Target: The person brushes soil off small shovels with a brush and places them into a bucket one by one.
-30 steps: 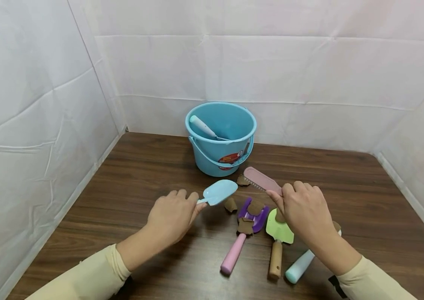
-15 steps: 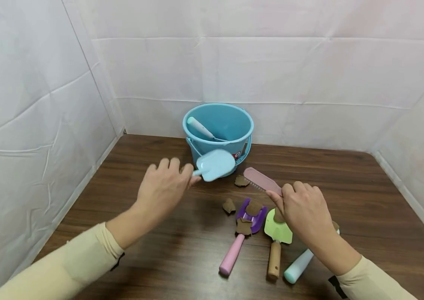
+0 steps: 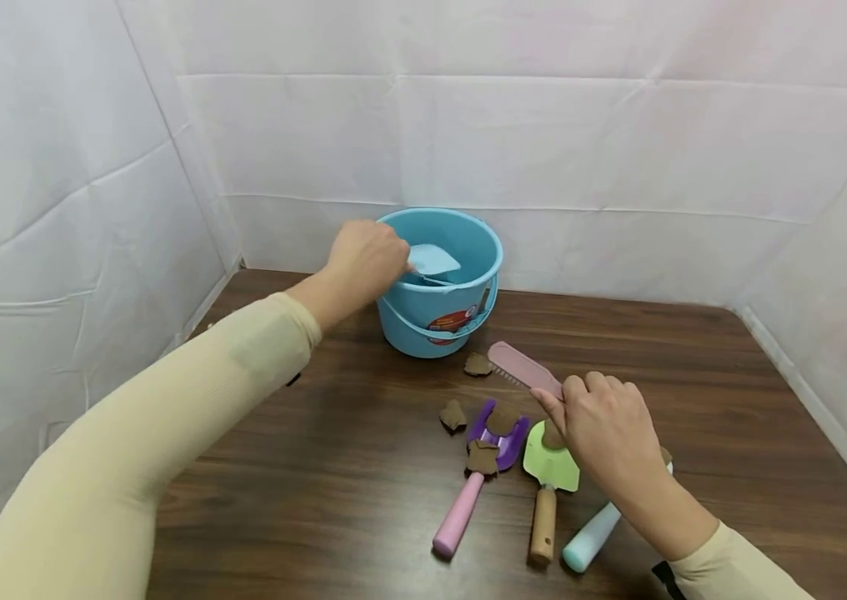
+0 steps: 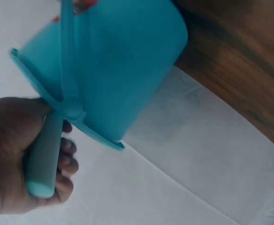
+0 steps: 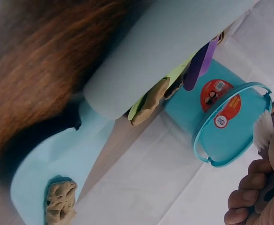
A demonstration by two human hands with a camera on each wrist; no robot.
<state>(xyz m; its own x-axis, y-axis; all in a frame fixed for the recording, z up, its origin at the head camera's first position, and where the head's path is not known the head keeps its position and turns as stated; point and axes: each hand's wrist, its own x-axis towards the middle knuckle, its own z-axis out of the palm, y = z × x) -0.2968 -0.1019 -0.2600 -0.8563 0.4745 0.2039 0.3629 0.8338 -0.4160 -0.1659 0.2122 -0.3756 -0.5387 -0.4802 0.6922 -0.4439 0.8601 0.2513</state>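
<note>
At the left rim of the blue bucket, my left hand grips a light-blue trowel, its blade inside the bucket. In the left wrist view, curled fingers surround a pale handle with a mint end, close to the rim. A thin metal shaft crosses the bucket's mouth; the handle seen there earlier is hidden behind my hand. My right hand holds a pink brush above the table; its white bristles show in the right wrist view.
Below the brush lie a purple fork-like tool with a pink handle, a green trowel and a light-blue tool. Brown lumps sit on them; loose brown lumps lie on the wooden table. White sheeting encloses the back and sides.
My left hand has lifted the trowel from the table by the brown lumps, up and forward, and its blade is now in the bucket. The right hand has stayed nearly still with the brush.
</note>
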